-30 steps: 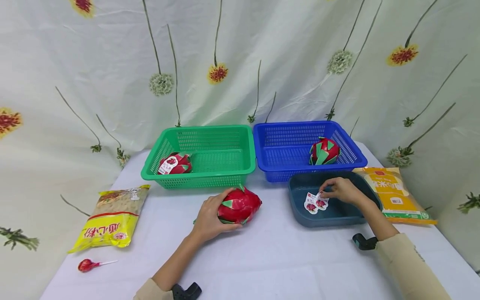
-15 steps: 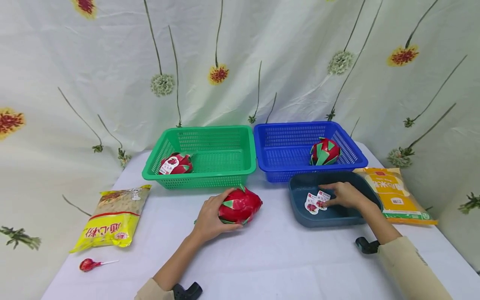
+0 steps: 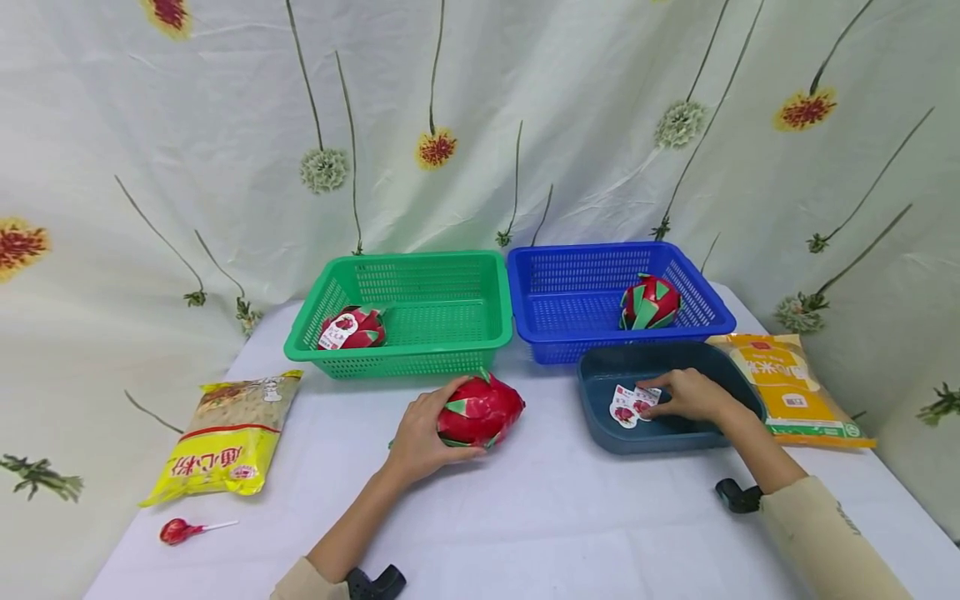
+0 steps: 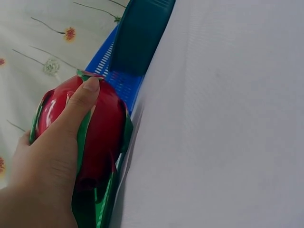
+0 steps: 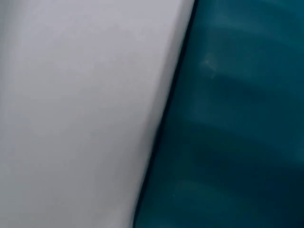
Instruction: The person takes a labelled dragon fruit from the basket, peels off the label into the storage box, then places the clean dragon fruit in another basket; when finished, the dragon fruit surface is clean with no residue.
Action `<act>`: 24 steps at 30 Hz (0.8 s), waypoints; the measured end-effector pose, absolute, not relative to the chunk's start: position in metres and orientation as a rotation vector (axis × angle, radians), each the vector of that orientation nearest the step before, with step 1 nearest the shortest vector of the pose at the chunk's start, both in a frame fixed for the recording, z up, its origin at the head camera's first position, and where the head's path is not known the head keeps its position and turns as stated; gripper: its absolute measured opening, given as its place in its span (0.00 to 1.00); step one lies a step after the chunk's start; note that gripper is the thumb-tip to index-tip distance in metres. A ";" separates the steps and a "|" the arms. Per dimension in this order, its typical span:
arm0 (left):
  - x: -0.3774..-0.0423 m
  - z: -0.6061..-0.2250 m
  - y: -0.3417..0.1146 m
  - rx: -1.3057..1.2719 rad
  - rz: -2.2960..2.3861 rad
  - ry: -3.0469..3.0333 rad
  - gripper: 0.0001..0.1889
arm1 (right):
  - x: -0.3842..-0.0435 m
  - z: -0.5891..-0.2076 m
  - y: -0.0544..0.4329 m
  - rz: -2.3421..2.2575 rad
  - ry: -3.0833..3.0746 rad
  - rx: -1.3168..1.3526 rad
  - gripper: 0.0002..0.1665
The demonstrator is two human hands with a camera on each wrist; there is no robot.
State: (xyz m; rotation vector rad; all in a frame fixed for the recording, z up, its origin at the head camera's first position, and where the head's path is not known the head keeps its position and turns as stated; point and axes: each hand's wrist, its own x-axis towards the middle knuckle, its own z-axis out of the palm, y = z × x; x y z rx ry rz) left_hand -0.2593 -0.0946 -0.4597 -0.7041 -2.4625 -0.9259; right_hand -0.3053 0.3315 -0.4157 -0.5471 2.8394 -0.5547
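Observation:
My left hand grips a red dragon fruit with green scales, fingers over its top and thumb along its near side. In the left wrist view the thumb lies along the dragon fruit. Inside the dark teal basin, my right hand touches one of two overlapping white stickers. Its thumb and forefinger are spread apart over the right sticker; the left sticker lies beside it. The right wrist view shows only the basin's side, not the hand.
A labelled dragon fruit lies in the green basket; an unlabelled one sits in the blue basket. A yellow pasta bag and a lollipop lie left. An orange bag is right of the basin.
My right hand has gone from closed fingertips on the right sticker to a spread thumb and forefinger over it, then narrowed slightly. The left hand and its dragon fruit stay in place.

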 end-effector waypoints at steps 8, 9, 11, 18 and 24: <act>-0.256 -0.453 -0.094 -0.670 -0.965 -2.550 0.52 | -0.297 -0.407 0.332 -0.556 2.861 -0.513 0.43; -0.256 -0.452 -0.095 -0.667 -0.974 -2.569 0.52 | -0.295 -0.403 0.333 -0.581 2.878 -0.526 0.42; -0.255 -0.450 -0.096 -0.667 -0.990 -2.607 0.52 | -0.292 -0.393 0.335 -0.653 2.925 -0.543 0.38; -0.259 -0.446 -0.102 -0.774 -1.047 -2.640 0.51 | -0.298 -0.343 0.346 -0.881 3.335 -0.556 0.27; -0.259 -0.446 -0.108 -0.877 -1.101 -2.607 0.49 | -0.320 -0.324 0.361 -0.749 3.716 -0.452 0.29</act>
